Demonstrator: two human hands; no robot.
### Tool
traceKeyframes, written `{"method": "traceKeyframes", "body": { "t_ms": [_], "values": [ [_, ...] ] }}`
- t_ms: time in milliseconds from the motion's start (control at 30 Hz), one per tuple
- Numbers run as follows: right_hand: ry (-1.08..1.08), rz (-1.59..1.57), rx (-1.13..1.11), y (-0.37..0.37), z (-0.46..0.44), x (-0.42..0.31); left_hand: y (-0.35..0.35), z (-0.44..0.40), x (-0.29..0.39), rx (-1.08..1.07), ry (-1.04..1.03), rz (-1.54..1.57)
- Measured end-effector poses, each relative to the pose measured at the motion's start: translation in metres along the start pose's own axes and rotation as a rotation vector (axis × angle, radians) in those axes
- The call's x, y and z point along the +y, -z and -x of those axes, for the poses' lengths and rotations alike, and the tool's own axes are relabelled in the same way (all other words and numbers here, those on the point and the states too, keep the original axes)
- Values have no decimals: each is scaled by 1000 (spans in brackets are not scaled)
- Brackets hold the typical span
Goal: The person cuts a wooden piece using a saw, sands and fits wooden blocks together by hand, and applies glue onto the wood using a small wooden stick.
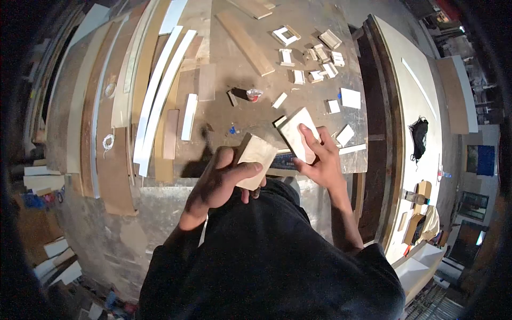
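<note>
The left hand is closed around a pale wooden block, with the thumb laid across its near face and some fingertips showing beneath. The right hand grips a second block, its thumb and fingers pressing on the side turned toward that hand. The two blocks are held up in front of the body, tilted and near each other, with a narrow gap between them; both sit between the hands, over the near edge of a brown table. Ahead of the left hand are some small blue bits, and farther ahead a small cup. A short stick lies beyond the right hand's block, and a white square lies ahead and to the right of that hand. Farther ahead of the right hand, small wooden pieces are scattered near a square frame. A long plank lies well ahead of the left hand, and long white strips run off to its left. Well to the right of the right hand, a black cloth rests on a pale board.
</note>
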State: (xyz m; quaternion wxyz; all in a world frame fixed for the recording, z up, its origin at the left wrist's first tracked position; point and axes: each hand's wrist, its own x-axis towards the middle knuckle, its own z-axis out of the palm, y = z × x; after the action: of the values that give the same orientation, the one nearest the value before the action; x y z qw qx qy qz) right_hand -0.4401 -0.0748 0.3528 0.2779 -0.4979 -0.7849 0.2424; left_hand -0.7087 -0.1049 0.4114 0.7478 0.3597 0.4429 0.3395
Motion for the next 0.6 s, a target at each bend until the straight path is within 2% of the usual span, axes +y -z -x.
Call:
{"method": "traceKeyframes", "body": {
  "t_ms": [33,100,133,267,333,400,467,500,533,600],
  "values": [
    [0,-3,-12,-3,3,-3,-1,0,-1,8,5,9],
    [195,-155,160,-13,7,-13,-2,-1,-2,21,13,-29],
    [302,-208,169,-19,9,-10,-4,1,-1,20,13,-31],
    [253,-287,50,-25,1,-23,-8,4,-17,54,-22,-136],
    [324,-257,68,-14,-8,-46,-10,4,-21,-79,-42,-129],
    [331,-244,62,-20,4,-25,-6,10,-11,-76,-37,-153],
    [265,-226,78,-24,16,6,2,14,-2,-15,4,-161],
    [105,-18,-61,-19,21,7,7,16,-5,-37,22,-84],
    [106,-25,-69,-24,21,7,9,20,-10,-28,27,-81],
    [165,-285,128,-31,19,5,10,24,-23,-4,-38,-143]
  ]
}}
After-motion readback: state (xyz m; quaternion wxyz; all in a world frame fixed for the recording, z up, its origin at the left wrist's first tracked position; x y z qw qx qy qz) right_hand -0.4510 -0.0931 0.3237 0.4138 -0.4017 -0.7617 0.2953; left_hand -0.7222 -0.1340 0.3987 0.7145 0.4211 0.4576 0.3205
